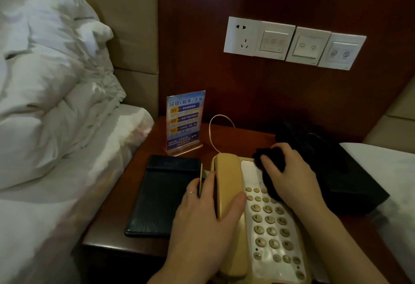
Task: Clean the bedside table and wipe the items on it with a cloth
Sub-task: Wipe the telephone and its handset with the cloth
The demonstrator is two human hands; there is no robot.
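Mid-task, on the phone right now.

Left hand (202,223) is wrapped around the handset (226,185), thumb on the right side, fingers on the left, holding it down in its cradle. Right hand (289,178) presses a dark cloth (267,167) onto the upper part of the phone (269,227), just above the keypad. Fingers are curled over the cloth, so it's bunched under the palm. The hands are close together, one on each side of the phone body.

Phone sits at the front right of the bedside table (139,162). Judging from the cloth position, the top panel is being wiped; keypad, handset and lower body probably still to go. Can't tell from surface shine what's already clean.

Still untouched by the look of it:
- black leather folder (161,194) left of the phone, with a thin card (200,176) standing between the two
- acrylic sign stand (184,122) at the back left
- black box (332,162) at the right, just behind the right hand
- the table top itself, which needs the items lifted or shifted to reach under them

Cord (215,131) loops behind the phone; watch for snagging when the phone is moved.

Estimate: early to middle, most items left.
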